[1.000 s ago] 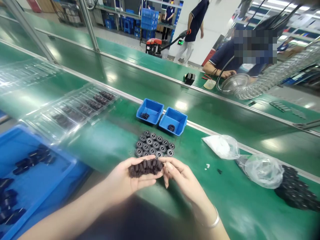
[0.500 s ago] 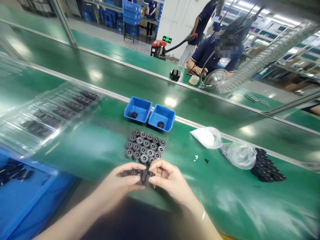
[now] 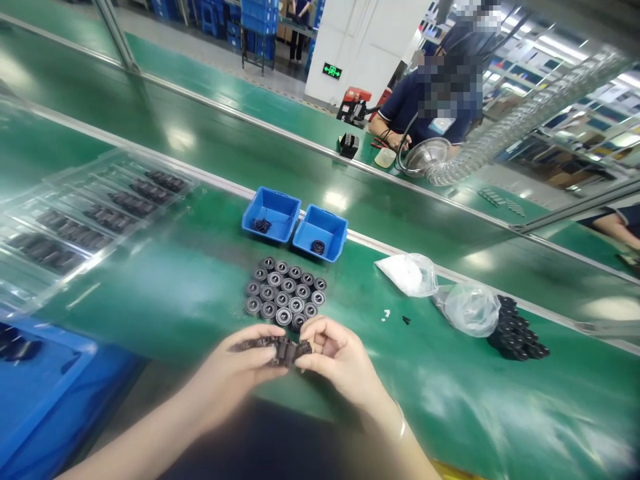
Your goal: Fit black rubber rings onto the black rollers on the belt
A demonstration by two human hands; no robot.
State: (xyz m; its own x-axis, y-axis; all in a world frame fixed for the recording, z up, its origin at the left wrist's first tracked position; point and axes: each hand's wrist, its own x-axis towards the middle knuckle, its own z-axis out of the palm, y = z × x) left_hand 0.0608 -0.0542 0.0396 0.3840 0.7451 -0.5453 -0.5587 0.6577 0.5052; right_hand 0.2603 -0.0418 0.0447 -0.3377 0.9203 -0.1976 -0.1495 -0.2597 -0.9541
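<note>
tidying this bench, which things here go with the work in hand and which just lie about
Likely in use:
- dark ribbed part, in the left hand and right hand
- round black pieces
- small blue bins
- clear tray with dark parts

Seemingly just about:
- red machine
- green exit sign

Held pc (image 3: 286, 351) betw. 2 hands (image 3: 337, 367), just in front of round pcs (image 3: 287, 286) on surface (image 3: 450, 407). Behind those, 2 bins (image 3: 274, 203) side by side. Tray (image 3: 75, 197) w/ pcs L; crate (image 3: 93, 373) front-L. 2 bags (image 3: 413, 275) R, pile (image 3: 520, 333) R of them.
</note>
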